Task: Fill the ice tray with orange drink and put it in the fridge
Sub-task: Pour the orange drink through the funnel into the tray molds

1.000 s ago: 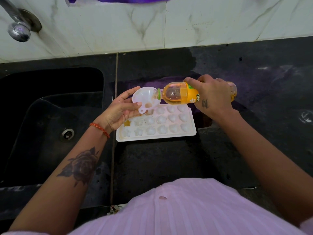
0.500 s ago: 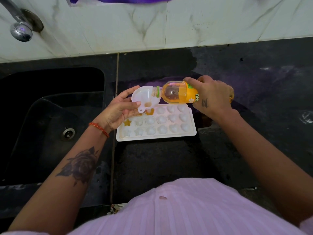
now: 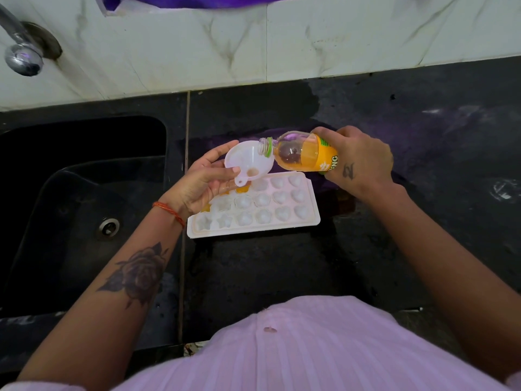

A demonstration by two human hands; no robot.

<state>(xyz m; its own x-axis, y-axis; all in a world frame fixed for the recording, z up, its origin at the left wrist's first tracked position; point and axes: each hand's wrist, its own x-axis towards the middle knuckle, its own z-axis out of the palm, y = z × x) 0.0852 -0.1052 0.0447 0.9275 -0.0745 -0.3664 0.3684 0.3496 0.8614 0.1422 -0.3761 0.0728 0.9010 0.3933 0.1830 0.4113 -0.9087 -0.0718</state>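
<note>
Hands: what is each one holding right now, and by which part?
Left hand holds the white funnel by its rim, over the ice tray. Right hand grips the tipped orange drink bottle around its lower body.

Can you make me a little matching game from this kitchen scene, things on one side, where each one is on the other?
1. funnel
2. bottle
3. ice tray
4. tap

A. on the black counter
B. in the right hand
C. in the left hand
D. on the wall above the sink

Pairs: 1-C, 2-B, 3-A, 4-D
</note>
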